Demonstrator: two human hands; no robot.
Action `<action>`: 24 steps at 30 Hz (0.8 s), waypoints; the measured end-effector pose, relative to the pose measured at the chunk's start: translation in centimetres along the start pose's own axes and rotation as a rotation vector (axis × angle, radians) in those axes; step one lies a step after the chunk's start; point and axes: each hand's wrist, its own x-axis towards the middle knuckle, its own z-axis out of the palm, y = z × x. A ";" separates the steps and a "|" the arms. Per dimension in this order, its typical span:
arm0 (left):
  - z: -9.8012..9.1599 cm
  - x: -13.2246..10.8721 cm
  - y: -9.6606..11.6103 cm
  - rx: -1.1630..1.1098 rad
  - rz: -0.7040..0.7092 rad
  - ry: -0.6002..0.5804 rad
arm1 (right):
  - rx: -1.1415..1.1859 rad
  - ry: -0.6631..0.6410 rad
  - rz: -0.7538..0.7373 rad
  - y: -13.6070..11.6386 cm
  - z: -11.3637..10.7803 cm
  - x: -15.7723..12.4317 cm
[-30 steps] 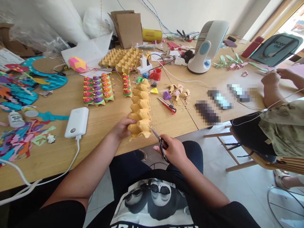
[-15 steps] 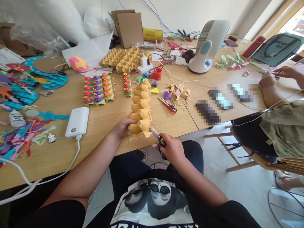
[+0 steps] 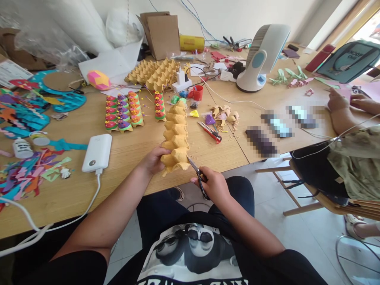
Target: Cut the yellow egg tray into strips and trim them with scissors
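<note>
A long yellow strip of egg carton [image 3: 175, 136] is gripped near its close end by my left hand [image 3: 154, 159]; some of those fingers are hidden behind it. My right hand [image 3: 214, 183] is closed on the handles of black-handled scissors [image 3: 199, 178]. The scissor tips touch the right edge of the strip near its close end. On the table beyond lie a red utility knife [image 3: 210, 132] and a heap of carton scraps [image 3: 225, 116]. Painted carton rows [image 3: 123, 113] stand to the left of the strip.
At the left are a white power bank [image 3: 97, 153] with a cable and a pile of colourful scraps [image 3: 26, 174]. Egg trays [image 3: 152, 73], a red cup [image 3: 197, 93] and a fan [image 3: 261, 59] stand farther back. Another person's hands [image 3: 338, 102] work at the right.
The scissors have turned slightly, and their blades look closer together at the strip's edge. My left hand keeps its hold. The other person's hands have shifted at the right.
</note>
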 end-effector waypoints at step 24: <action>1.4 -0.2 0.4 -0.007 -0.095 0.220 | 0.310 -0.085 -0.064 0.7 -1.5 1.9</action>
